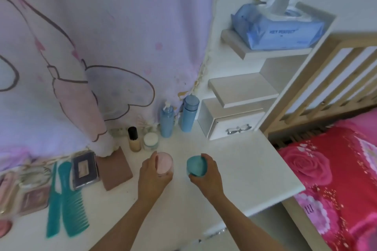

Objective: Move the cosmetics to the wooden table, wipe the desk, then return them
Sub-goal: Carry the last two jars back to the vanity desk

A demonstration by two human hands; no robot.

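My left hand curls around a pink-lidded jar, thumb on the near side and fingers wrapped over the far left edge of the lid. My right hand grips a teal-lidded jar the same way from the other side, fingers hooked over its far right edge and thumb under its near rim. The two jars sit between my hands, near each other but apart, low over the white counter; I cannot tell whether they rest on it or are just off it.

Just beyond my left hand stand a foundation bottle with a black cap and a small white-lidded jar, side by side. Farther out, past both hands, a blue pump bottle and a taller blue flask stand upright against the pink printed cloth. Left of my left hand lie a flat brown case, then a dark palette, then two teal combs. Beyond my right hand is a small white drawer box, and high above it a blue pack of wipes sits on a shelf. A bed with a red floral cover lies to the right of my right hand, past the counter's edge.
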